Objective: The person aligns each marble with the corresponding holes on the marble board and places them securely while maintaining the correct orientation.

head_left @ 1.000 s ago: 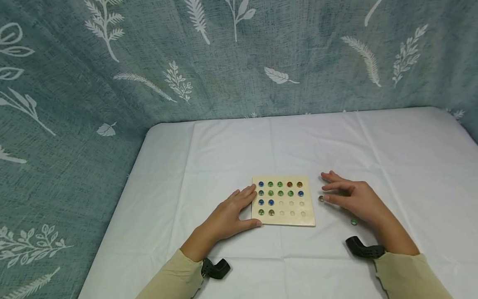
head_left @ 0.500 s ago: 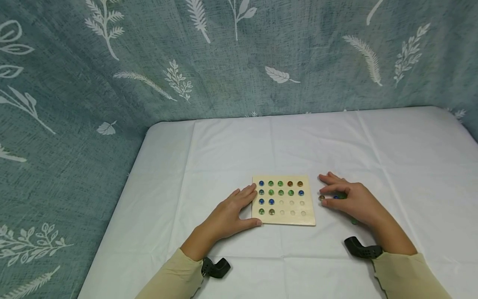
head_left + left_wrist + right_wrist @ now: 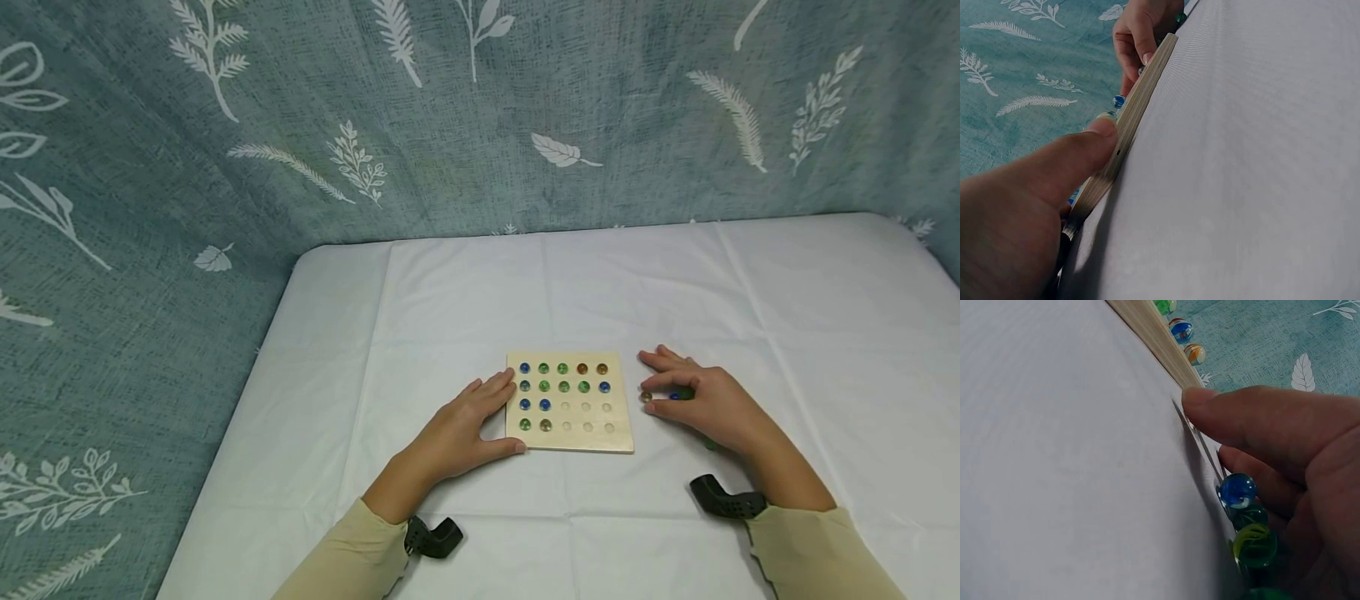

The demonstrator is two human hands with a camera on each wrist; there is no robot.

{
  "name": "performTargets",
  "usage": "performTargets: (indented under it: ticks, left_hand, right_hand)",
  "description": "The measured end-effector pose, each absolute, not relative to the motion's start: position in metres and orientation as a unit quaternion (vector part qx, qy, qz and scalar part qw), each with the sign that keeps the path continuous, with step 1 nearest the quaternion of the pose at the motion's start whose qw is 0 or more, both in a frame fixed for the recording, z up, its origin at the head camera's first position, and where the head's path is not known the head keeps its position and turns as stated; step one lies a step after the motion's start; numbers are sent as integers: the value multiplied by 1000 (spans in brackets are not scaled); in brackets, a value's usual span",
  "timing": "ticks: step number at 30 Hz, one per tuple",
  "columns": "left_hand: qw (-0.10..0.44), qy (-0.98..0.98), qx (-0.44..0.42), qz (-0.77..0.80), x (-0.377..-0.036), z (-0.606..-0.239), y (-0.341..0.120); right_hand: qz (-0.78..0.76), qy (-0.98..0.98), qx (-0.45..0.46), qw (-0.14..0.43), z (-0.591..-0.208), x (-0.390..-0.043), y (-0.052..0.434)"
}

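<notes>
A pale wooden board (image 3: 592,442) with rows of round hollows lies on the white cloth, its left and upper hollows filled with blue, green and brown glass marbles. My left hand (image 3: 465,433) rests at its left side, fingers fairly straight at the left edge and thumb on the near corner. To the right of the board, my right hand (image 3: 712,404) pinches a brownish marble (image 3: 647,397) between thumb and index finger, low over the cloth. Under that palm lie a blue marble (image 3: 1237,490) and green-yellow marbles (image 3: 1255,545). The right wrist view hides the pinched marble behind the thumb.
Another green marble (image 3: 709,444) sits by the right wrist, partly covered. Black wrist devices (image 3: 435,538) are worn on both wrists. A white cloth (image 3: 450,308) covers the table, and a teal leaf-patterned curtain (image 3: 450,150) hangs behind and to the left.
The right hand has shifted slightly left and closed thumb and index finger about the brownish marble. Blue and green marbles now show under its fingers. The left hand and board stay put.
</notes>
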State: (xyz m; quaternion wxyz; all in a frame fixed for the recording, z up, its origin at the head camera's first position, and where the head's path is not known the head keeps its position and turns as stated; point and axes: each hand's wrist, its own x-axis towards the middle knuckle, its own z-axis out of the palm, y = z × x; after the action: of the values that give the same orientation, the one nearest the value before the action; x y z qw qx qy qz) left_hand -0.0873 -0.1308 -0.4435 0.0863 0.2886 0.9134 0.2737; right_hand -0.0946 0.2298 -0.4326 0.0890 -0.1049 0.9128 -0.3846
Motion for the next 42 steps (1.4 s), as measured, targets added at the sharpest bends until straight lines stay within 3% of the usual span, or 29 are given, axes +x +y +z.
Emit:
performTargets:
  ticks: [42]
  left_hand:
    - [89, 915, 289, 265, -88, -446, -133]
  right_hand:
    - [-385, 917, -97, 43, -419, -90, 212]
